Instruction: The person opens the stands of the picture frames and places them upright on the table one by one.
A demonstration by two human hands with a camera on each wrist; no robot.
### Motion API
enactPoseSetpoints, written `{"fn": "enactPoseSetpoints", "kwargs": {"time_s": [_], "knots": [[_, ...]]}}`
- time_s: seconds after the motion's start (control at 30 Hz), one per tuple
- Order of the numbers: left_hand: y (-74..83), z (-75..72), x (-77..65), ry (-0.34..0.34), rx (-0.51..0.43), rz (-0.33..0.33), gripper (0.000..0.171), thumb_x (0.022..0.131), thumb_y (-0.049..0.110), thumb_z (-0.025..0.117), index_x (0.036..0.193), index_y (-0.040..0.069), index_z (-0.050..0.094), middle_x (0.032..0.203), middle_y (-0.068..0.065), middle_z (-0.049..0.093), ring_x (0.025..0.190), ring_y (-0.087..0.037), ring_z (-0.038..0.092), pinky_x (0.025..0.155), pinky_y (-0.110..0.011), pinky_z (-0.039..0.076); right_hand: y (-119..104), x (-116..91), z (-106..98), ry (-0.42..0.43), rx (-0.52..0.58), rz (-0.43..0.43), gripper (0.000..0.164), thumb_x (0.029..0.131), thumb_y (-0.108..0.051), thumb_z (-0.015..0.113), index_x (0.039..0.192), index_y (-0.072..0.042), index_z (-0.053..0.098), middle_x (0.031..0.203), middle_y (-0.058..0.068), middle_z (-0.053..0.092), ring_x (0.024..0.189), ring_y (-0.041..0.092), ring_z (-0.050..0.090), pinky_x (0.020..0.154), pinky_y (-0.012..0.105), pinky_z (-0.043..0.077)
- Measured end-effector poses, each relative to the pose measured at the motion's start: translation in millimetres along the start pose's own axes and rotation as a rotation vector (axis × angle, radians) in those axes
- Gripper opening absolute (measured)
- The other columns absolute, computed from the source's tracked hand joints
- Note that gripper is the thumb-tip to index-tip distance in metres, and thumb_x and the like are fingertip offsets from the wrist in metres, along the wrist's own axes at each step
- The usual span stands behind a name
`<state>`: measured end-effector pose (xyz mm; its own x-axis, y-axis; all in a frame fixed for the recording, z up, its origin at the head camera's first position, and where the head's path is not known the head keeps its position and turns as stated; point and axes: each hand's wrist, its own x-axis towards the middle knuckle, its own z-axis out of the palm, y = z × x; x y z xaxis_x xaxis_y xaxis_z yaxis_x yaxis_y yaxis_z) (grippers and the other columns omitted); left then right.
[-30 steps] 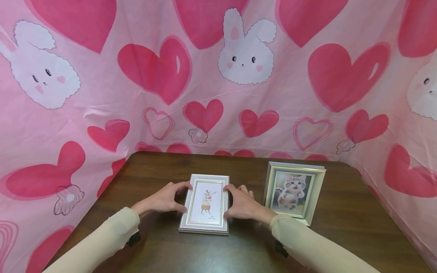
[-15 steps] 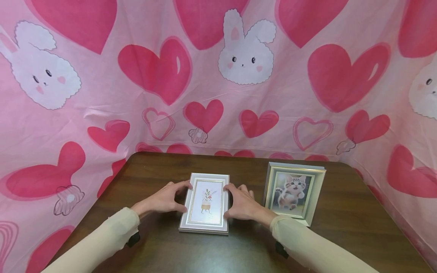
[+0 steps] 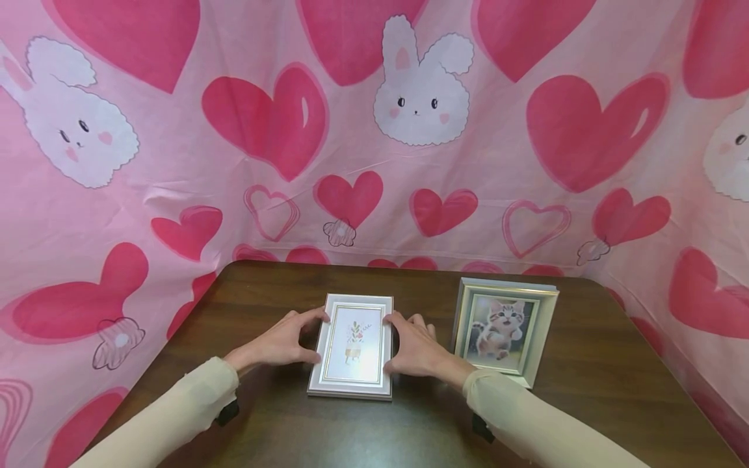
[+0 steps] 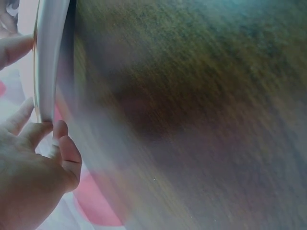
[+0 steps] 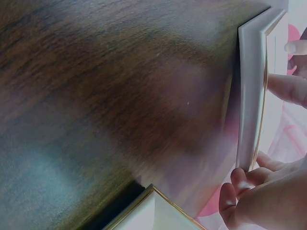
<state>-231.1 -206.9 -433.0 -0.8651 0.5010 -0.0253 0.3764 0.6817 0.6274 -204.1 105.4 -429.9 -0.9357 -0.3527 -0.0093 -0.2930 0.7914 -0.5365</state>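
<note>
Basically, white picture frame with a potted-plant print sits mid-surface, between left and right edges, short end toward the far edge, print facing up; glare washes out part of the print. Can't tell if its underside touches the surface. Left hand grips its left side, fingers near the top, thumb lower; right hand grips the right side the same way, so it's held between both. Kitten picture frame, pale with gold trim, stands leaning back toward the surface's right edge, beside the right hand, right forearm crossing before its lower part. Cream sleeves on both arms. Pink cloth with hearts and rabbits hangs beyond the far edge and along both sides.
</note>
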Motion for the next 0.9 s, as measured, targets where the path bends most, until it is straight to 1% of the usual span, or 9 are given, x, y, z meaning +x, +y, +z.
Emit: {"fn": "enactPoseSetpoints", "kwargs": {"time_s": [0.1,0.33,0.43,0.57,0.67,0.8,0.9], "knots": [[1.0,-0.5,-0.7,0.007,0.001,0.003,0.074,0.077,0.031,0.092,0.141,0.02,0.057,0.134,-0.01,0.061,0.108,-0.026,0.045,0.087,-0.047,0.044,-0.8,0.0,-0.5,0.007,-0.008,-0.007,0.086,0.065,-0.033,0.094,0.141,-0.015,0.056,0.123,0.007,0.066,0.115,0.029,0.045,0.087,0.046,0.034],[3.3,-0.9,-1.7,0.027,0.005,-0.029,0.077,0.076,0.03,0.093,0.144,0.023,0.056,0.13,-0.007,0.061,0.105,-0.024,0.045,0.084,-0.043,0.044,-2.7,0.9,-2.0,0.021,-0.022,-0.012,0.086,0.066,-0.032,0.094,0.141,-0.014,0.056,0.127,0.008,0.066,0.116,0.029,0.046,0.087,0.046,0.034],[3.9,-0.6,-1.7,0.039,0.011,-0.026,0.078,0.076,0.029,0.093,0.145,0.023,0.056,0.131,-0.007,0.062,0.104,-0.024,0.045,0.083,-0.043,0.044,-4.0,0.5,-2.9,0.026,-0.024,-0.014,0.086,0.067,-0.03,0.095,0.142,-0.014,0.055,0.129,0.009,0.065,0.117,0.03,0.045,0.087,0.046,0.034],[4.4,-0.8,-1.6,0.055,0.024,-0.005,0.078,0.076,0.029,0.093,0.145,0.021,0.056,0.138,-0.011,0.061,0.103,-0.027,0.046,0.081,-0.042,0.045,-5.1,0.0,-3.4,0.05,-0.032,-0.03,0.085,0.066,-0.028,0.095,0.141,-0.013,0.056,0.133,0.008,0.064,0.117,0.03,0.046,0.087,0.046,0.033],[4.0,-1.0,-1.7,0.063,0.035,0.015,0.078,0.077,0.029,0.093,0.145,0.021,0.056,0.149,-0.012,0.056,0.103,-0.027,0.047,0.08,-0.041,0.045,-5.4,-0.3,-3.6,0.066,-0.036,-0.041,0.085,0.066,-0.027,0.095,0.14,-0.013,0.057,0.142,0.008,0.06,0.118,0.03,0.046,0.086,0.046,0.033],[4.2,-0.8,-2.1,0.067,0.035,0.02,0.077,0.077,0.028,0.092,0.145,0.021,0.056,0.162,-0.008,0.046,0.103,-0.025,0.046,0.082,-0.041,0.046,-5.6,-0.6,-4.2,0.074,-0.034,-0.048,0.085,0.066,-0.026,0.096,0.141,-0.012,0.057,0.153,0.009,0.053,0.118,0.031,0.046,0.087,0.046,0.033],[5.9,-1.6,-2.8,0.071,0.032,0.013,0.077,0.078,0.027,0.091,0.146,0.021,0.056,0.163,-0.007,0.045,0.105,-0.025,0.045,0.082,-0.041,0.046,-6.4,-0.8,-5.1,0.078,-0.035,-0.051,0.086,0.067,-0.026,0.096,0.142,-0.012,0.056,0.156,0.01,0.051,0.119,0.031,0.046,0.087,0.046,0.032]]}}
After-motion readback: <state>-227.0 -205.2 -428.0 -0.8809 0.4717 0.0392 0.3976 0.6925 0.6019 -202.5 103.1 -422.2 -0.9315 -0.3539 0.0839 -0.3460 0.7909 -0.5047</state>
